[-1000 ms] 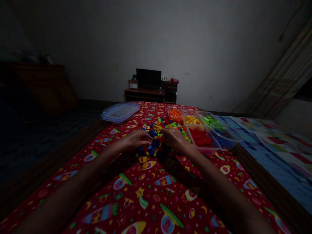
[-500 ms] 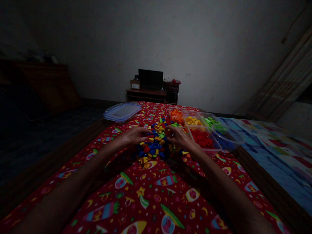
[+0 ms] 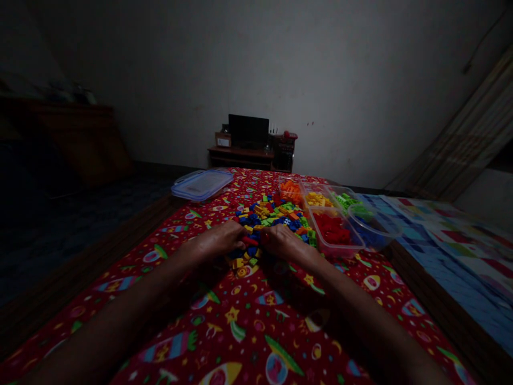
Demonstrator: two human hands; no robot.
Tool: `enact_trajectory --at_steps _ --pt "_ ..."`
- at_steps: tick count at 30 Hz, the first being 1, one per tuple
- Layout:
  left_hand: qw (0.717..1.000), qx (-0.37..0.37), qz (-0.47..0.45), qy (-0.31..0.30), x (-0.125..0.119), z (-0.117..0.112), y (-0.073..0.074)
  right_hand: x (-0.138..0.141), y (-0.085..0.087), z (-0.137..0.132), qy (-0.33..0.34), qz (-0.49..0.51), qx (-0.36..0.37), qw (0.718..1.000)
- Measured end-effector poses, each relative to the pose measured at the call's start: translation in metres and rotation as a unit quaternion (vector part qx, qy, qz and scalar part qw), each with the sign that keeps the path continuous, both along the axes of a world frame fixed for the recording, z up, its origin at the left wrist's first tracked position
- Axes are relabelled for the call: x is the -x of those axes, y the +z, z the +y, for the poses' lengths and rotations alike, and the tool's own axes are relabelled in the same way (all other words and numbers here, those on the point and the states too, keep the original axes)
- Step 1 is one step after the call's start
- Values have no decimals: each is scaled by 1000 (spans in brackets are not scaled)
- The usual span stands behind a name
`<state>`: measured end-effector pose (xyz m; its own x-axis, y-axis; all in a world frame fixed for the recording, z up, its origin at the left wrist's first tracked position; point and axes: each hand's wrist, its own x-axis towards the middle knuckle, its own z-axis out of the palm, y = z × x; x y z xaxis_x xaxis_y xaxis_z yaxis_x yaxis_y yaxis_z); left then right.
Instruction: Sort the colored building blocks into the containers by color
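Note:
A heap of small plastic building bricks [image 3: 262, 210] in blue, yellow, green, orange and red lies on the tablecloth. Both of my hands are at its near side, close together. My left hand [image 3: 227, 237] is closed, with a long red brick [image 3: 250, 241] at its fingertips. My right hand [image 3: 280, 239] is closed too, its fingers bent down over the bricks. A bit of red shows at its fingertips, apparently another brick, mostly hidden by the fingers.
Right of the heap stands a clear divided box [image 3: 340, 249] with orange, yellow, green and red bricks sorted by compartment. A round clear tub [image 3: 395, 227] with blue pieces adjoins it. At the far left lies a clear lid [image 3: 202, 184] with a blue rim.
Both hands have come nearer to me over the heap, the right one also leftward, so they are closer together. Bricks at the heap's right side are uncovered. My left fingers have closed.

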<state>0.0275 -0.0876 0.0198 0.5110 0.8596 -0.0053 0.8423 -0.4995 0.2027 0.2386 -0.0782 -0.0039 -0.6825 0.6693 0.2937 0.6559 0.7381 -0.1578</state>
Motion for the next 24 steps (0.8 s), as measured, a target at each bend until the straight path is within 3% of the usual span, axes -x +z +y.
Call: enact_trajectory --at_steps 5,9,13,20,24 --pt "997 49 -63 -13 1 2 12 -12 24 18 -20 117 138 983" --pt "980 113 -156 39 -2 8 9 -14 30 21 -49 162 240 956" --pt "960 134 -235 71 -7 11 -1 -7 29 14 -62 130 212 967" --pt "968 69 -212 118 -25 1 -5 2 23 6 -25 108 199 974" --pt "954 57 -257 146 -31 1 -9 4 19 5 -30 109 163 980"
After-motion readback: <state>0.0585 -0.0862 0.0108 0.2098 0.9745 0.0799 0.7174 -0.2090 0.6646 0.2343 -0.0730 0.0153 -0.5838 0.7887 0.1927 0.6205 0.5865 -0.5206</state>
